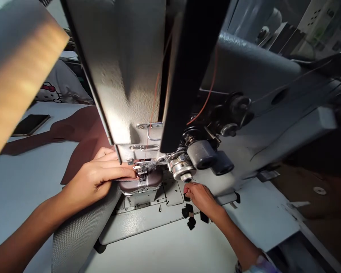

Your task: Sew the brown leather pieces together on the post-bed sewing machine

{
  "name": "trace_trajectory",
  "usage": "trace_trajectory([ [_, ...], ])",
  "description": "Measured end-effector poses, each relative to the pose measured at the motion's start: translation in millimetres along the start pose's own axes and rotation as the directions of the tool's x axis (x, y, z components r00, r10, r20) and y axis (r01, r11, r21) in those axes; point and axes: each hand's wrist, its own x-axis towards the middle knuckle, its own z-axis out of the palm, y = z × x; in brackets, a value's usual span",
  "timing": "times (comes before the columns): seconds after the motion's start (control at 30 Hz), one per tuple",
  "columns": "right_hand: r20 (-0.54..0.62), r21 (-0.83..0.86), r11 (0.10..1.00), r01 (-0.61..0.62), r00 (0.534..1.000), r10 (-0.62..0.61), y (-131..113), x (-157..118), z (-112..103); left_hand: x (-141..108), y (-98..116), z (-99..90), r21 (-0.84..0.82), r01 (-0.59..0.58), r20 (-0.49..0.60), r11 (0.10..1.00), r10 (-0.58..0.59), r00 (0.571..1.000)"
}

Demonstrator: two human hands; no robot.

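My left hand grips the edge of a reddish-brown fabric piece beside the presser foot of an industrial sewing machine. Its fingertips are close to the foot, and a grey ribbed underside of material hangs below the hand. My right hand is closed in a pinch over the machine bed, just below a knurled metal knob. What its fingertips hold is too small to name. Several small black patches lie under and beside it. Orange thread runs down to the needle area.
A phone lies on the white table at left. Another person's printed shirt shows behind it. A blurred tan panel blocks the upper left. Tension knobs jut out above my right hand.
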Motion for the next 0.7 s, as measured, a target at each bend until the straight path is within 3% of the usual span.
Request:
trace_trajectory([
  [0.17, -0.157, 0.237, 0.963, 0.127, 0.983, -0.091, -17.1, -13.1, -15.3, 5.0, 4.7, -1.6, -0.064, -0.001, -0.022, 0.998, -0.001, 1.0],
  [0.27, -0.327, 0.31, 0.901, 0.305, 0.924, -0.2, -46.6, -24.1, -24.5, 4.7, 5.9, -0.7, -0.093, 0.032, -0.017, 0.995, -0.033, 0.999],
  [0.33, -0.508, 0.258, 0.833, 0.49, 0.802, -0.314, -73.2, -29.0, -28.8, 2.8, 5.5, 0.4, -0.108, 0.057, -0.018, 0.993, -0.059, 0.998],
  [0.37, -0.609, 0.181, 0.786, 0.592, 0.695, -0.383, -87.1, -29.9, -30.0, 1.0, 4.9, 1.0, -0.118, 0.07, -0.015, 0.991, -0.072, 0.997],
  [0.43, -0.745, -0.062, 0.678, 0.732, 0.418, -0.52, -112.6, -28.2, -29.8, -3.8, 3.1, 2.4, -0.14, 0.102, 0.002, 0.985, -0.103, 0.995],
  [0.47, -0.761, -0.142, 0.644, 0.752, 0.333, -0.557, -122.7, -25.8, -28.4, -6.6, 2.0, 3.1, -0.149, 0.121, 0.014, 0.981, -0.12, 0.993],
  [0.5, -0.76, -0.183, 0.629, 0.756, 0.297, -0.578, -130.6, -22.9, -26.3, -9.5, 1.0, 3.8, -0.157, 0.14, 0.03, 0.978, -0.137, 0.99],
  [0.63, -0.728, -0.151, 0.665, 0.731, 0.372, -0.575, -140.1, -14.1, -16.0, -16.3, -1.8, 4.8, -0.164, 0.204, 0.103, 0.965, -0.189, 0.977],
  [0.7, -0.716, -0.175, 0.673, 0.718, 0.377, -0.588, -137.5, -14.1, -12.6, -15.6, -1.8, 4.3, -0.141, 0.23, 0.137, 0.963, -0.211, 0.968],
])
